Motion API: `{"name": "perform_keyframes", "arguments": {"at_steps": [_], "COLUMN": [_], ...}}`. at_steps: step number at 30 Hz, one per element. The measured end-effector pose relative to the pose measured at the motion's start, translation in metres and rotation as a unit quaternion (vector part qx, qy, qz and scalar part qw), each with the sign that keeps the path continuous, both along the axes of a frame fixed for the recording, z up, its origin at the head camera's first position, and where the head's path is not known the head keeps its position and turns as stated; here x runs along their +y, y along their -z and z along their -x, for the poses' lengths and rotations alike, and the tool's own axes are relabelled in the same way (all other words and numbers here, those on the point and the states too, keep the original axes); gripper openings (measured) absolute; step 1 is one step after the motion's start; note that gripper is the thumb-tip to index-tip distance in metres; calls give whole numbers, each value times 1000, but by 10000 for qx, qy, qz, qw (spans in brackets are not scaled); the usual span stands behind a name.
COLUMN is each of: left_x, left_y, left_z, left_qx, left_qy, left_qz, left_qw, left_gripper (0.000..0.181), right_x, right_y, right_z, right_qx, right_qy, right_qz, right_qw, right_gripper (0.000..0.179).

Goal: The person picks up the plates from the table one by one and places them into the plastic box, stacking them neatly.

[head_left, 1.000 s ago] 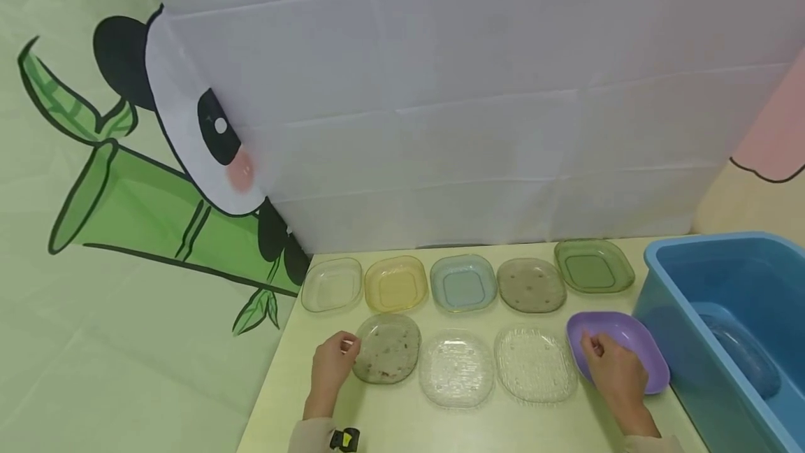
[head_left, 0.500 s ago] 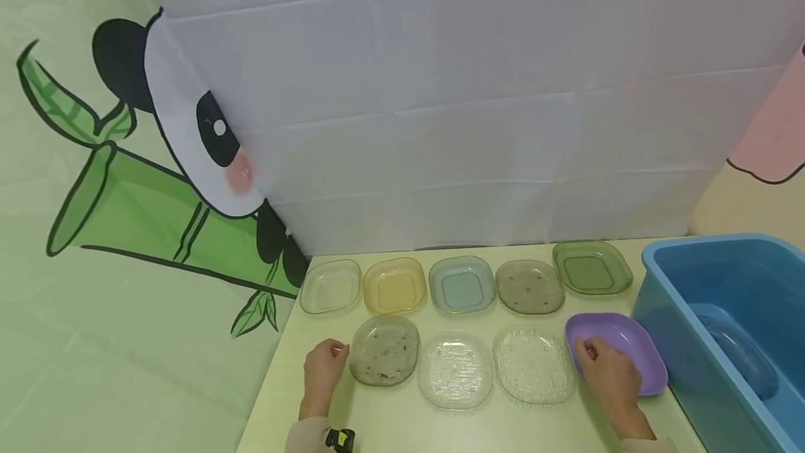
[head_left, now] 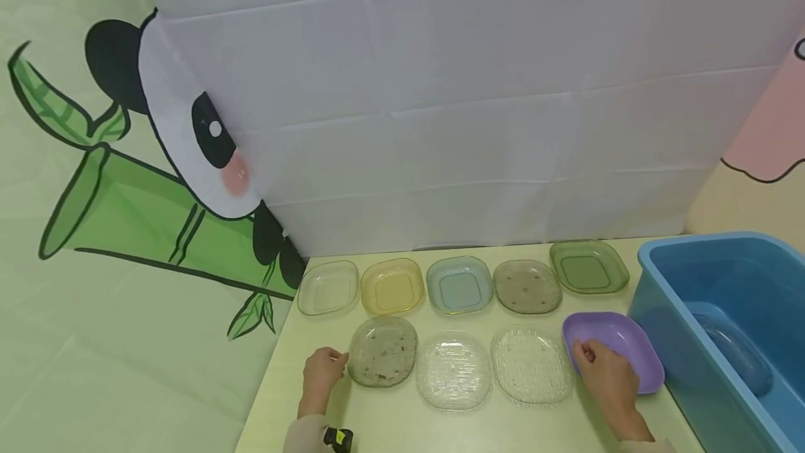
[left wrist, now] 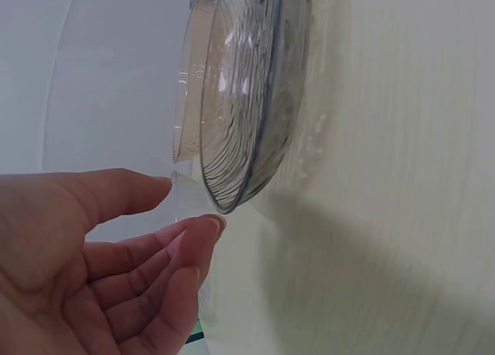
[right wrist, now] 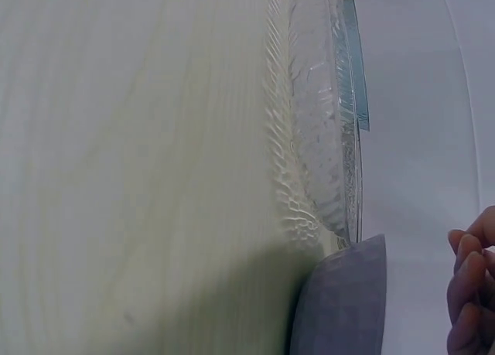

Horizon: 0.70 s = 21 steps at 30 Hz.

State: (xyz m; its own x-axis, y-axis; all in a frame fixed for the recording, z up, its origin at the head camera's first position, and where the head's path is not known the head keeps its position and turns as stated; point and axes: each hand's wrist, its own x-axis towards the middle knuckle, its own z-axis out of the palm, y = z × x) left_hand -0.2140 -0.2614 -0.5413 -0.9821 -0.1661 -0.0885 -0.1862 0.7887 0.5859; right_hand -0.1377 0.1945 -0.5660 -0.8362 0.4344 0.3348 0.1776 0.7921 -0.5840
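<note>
My left hand (head_left: 323, 375) hovers by the left rim of a greyish clear plate (head_left: 382, 351), fingers loosely bent, holding nothing. Seen from the left wrist, thumb and forefinger stand apart, fingertips (left wrist: 207, 230) right at the ribbed plate's (left wrist: 240, 100) edge. Over the purple plate (head_left: 629, 341) hangs my right hand (head_left: 606, 379), its fingers loosely curled and nothing in them. In the right wrist view that hand (right wrist: 473, 289) is above the purple plate's (right wrist: 344, 301) rim. Between the hands lie two clear textured plates (head_left: 454, 371) (head_left: 531, 365).
Behind runs a row of plates: clear (head_left: 328, 289), yellow (head_left: 393, 286), light blue (head_left: 460, 285), brownish (head_left: 527, 287) and green (head_left: 589, 267). A tall blue tub (head_left: 666, 327) stands at the right, with a bluish see-through object (head_left: 732, 355) inside. White cloth (head_left: 440, 124) hangs behind the table.
My left hand has drawn slightly left and toward me, off the grey plate's rim. The right hand has barely shifted over the purple plate. The head view has moved slightly.
</note>
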Motion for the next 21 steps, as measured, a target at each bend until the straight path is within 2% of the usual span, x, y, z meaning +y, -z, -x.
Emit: {"name": "perform_keyframes", "arguments": {"at_steps": [8,16,21], "left_x": [1,-1,-1], "left_y": [5,11,11], "left_z": [-1,-2,-3], "left_qx": [-140,-423,-415], "left_qy": [30,-201,-132], "left_qz": [48,183,180], "left_qw": [9999,9987,9989], "left_gripper": [25,25,24], "right_x": [-1,-2,-2], "right_y": [1,2,3], "right_z": [-2,-4,-4], "right_qx": [-152,-64,-163], "right_qy": [-43,-71,-83], "right_qz": [32,-17,-7], "right_qw": [9999,10000,9998], "right_gripper": [28,29,30]}}
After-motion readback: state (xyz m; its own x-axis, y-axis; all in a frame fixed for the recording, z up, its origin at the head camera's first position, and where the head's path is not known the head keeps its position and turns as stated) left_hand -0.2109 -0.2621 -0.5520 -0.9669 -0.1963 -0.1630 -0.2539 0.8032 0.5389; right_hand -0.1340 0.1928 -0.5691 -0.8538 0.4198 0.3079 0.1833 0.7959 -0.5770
